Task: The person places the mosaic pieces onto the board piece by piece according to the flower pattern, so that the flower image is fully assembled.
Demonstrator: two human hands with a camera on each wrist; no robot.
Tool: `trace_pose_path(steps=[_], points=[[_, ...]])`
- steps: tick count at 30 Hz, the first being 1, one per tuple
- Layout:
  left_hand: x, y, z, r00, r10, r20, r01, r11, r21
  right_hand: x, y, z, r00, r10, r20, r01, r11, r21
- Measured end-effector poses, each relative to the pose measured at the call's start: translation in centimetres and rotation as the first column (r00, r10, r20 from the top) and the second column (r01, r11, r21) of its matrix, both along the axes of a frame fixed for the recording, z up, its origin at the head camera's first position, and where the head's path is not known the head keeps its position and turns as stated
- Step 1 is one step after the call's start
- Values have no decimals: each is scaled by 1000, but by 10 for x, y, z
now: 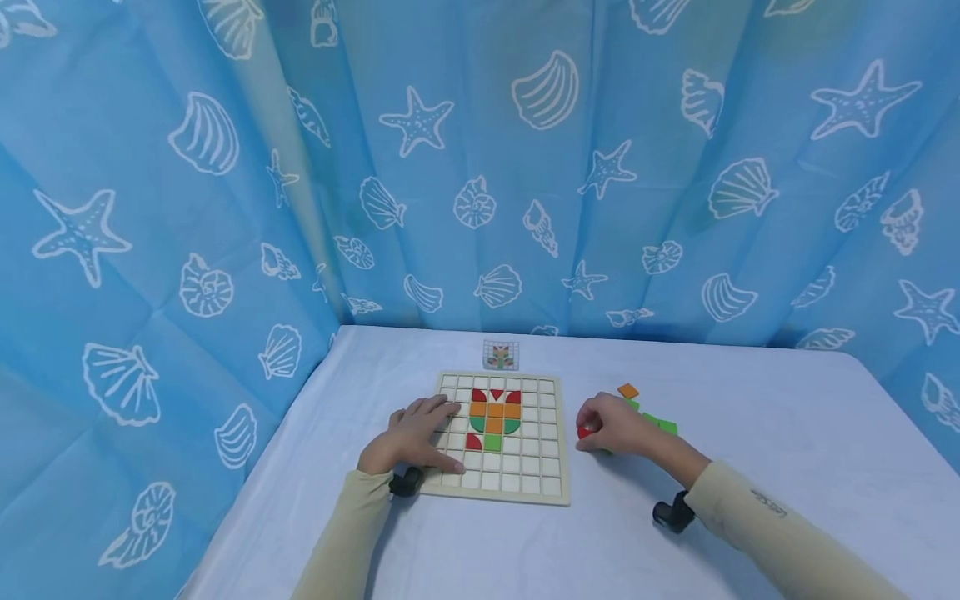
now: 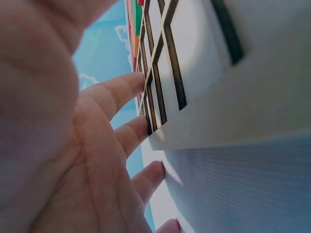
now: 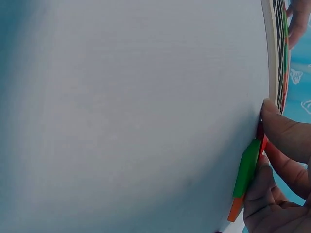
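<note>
A square wooden grid board (image 1: 495,497) lies on the table, with red, orange and green tiles forming a tulip-like pattern among white squares. My left hand (image 1: 411,433) rests spread over its left edge, fingers fairly straight. In the left wrist view, some fingertips touch the grid and others reach past the frame. To the right of the board, my right hand (image 1: 618,427) pinches a red tile (image 1: 584,432) between thumb and fingers, close to the tabletop. Most of that tile is hidden by the fingers. Beside it in the right wrist view are a green tile (image 3: 248,167) and an orange tile (image 3: 235,208).
Behind the board lies a small pattern card (image 1: 500,355) showing a similar coloured figure. Loose green tiles (image 1: 663,424) and an orange tile (image 1: 628,390) lie beyond the right hand. A blue curtain (image 1: 480,167) with white shells hangs behind the white-covered table (image 1: 495,558).
</note>
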State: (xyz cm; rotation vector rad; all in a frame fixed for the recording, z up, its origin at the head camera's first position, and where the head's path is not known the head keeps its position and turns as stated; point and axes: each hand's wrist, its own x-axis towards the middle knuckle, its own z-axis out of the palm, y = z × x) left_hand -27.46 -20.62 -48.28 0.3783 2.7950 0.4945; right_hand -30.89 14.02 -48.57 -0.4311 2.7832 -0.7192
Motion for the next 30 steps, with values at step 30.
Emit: trace_pose_path(steps=[30], points=[[-1, 2, -3, 1000, 12, 3, -12, 1000, 2, -1, 4, -2, 1000, 12, 6, -12, 999, -37]])
